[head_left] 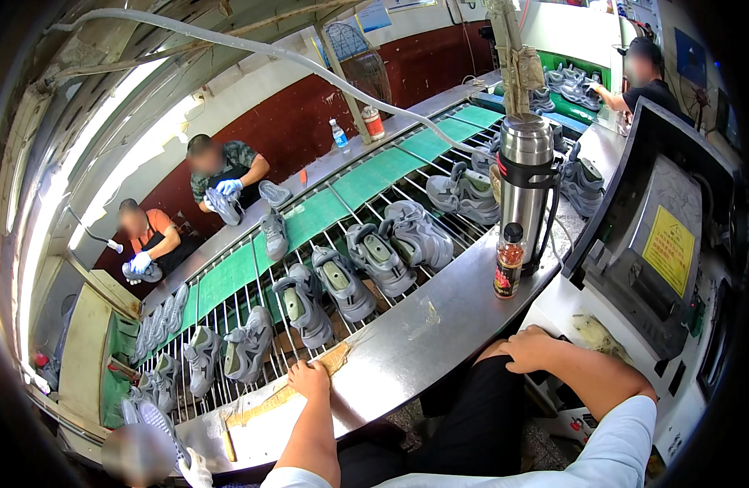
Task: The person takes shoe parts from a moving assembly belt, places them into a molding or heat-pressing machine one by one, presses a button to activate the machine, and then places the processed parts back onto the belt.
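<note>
My left hand [309, 379] rests on the near metal ledge [407, 342], at a brown taped strip [270, 400] along the rack's edge. Its fingers lie loosely over the strip and hold nothing that I can see. On my knee, over the dark trousers [479, 415], lies my right hand [527, 350], fingers draped and slightly apart. Just beyond my left hand, grey sports shoes stand on the metal bars; the closest are one shoe [303, 307] and another shoe [248, 346].
A steel thermos [525, 191] and a jar of red contents [509, 262] stand on the ledge. A green conveyor belt [374, 175] runs behind the bars. Co-workers handle shoes across the line, at far right and at lower left. A dark-hooded machine [643, 244] stands at my right.
</note>
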Demonstrator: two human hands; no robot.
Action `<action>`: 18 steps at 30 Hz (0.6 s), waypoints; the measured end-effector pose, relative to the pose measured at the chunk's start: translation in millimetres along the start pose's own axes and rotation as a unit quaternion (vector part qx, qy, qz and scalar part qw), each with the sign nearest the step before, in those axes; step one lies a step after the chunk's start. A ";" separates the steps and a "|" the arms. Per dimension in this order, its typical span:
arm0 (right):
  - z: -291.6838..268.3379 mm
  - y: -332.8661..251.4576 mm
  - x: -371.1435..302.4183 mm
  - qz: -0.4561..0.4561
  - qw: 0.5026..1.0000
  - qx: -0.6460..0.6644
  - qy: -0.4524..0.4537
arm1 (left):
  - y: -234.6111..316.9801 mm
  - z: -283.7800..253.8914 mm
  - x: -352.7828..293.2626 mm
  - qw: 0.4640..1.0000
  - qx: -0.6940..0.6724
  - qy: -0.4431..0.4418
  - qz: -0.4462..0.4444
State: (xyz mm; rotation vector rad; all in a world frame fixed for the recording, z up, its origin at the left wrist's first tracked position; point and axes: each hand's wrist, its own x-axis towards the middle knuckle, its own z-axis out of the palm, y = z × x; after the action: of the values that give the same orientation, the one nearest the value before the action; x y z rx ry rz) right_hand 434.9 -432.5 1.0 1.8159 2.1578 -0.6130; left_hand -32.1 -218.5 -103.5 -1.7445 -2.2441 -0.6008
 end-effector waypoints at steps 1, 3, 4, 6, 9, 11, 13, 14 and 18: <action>0.8 0.5 0.2 -0.002 1.000 0.001 0.001 | 0.5 -0.9 0.0 1.000 0.000 -0.001 0.000; 2.6 1.4 0.9 -0.007 1.000 0.003 0.006 | -0.3 -1.0 0.0 1.000 0.001 0.005 0.001; 3.8 1.8 1.5 -0.009 1.000 0.004 0.009 | -1.4 -0.8 0.0 1.000 0.001 0.008 0.001; 6.2 2.5 2.3 -0.012 1.000 0.006 0.014 | -2.1 -1.4 -0.1 1.000 0.001 0.008 0.002; 7.7 3.3 1.2 -0.012 1.000 0.010 0.020 | -0.1 -5.4 0.7 1.000 0.000 -0.011 0.002; 6.5 3.7 -1.8 -0.012 1.000 0.012 0.025 | 4.2 -8.3 1.5 1.000 -0.001 -0.019 0.004; 6.2 2.1 2.3 -0.021 1.000 0.004 0.022 | -2.1 -12.6 -4.6 1.000 0.000 -0.016 -0.007; 6.1 1.4 4.6 -0.026 0.999 0.000 0.021 | -6.5 -12.3 -8.0 1.000 0.001 -0.013 -0.013; 2.2 1.8 -2.9 -0.008 1.000 0.009 0.013 | 1.2 -7.7 1.2 1.000 -0.002 -0.010 0.001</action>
State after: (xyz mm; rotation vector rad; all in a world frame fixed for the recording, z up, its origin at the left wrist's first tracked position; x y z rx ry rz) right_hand 437.0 -435.9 0.1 1.8281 2.1933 -0.6175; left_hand -31.8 -220.6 -96.0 -1.7617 -2.2549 -0.5907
